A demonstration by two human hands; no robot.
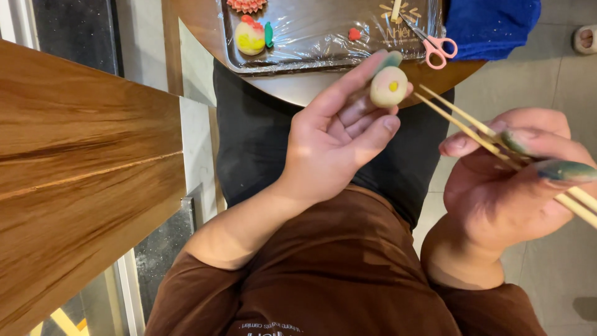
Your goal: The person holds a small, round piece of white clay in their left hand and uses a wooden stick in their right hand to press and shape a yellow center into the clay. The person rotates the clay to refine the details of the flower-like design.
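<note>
Pale dough ball held at fingertips, chopsticks poised beside it

We note our left hand (339, 140) raised palm-up, its fingers curled and pinching a pale dough ball (388, 86) with a yellow centre; a green piece sits against the ball's upper edge. Held this way, the decorated face is turned toward us for close work. Our right hand (513, 180) has its fingers pressed together around a pair of wooden chopsticks (463, 121), whose tips point at the ball, just beside it but apart; its fingertips carry green smears. Beyond, a film-covered tray (292, 62) holds a yellow-and-red sweet (249, 37). Pink scissors (435, 46) rest at the tray's right end, near a blue cloth (491, 25).
</note>
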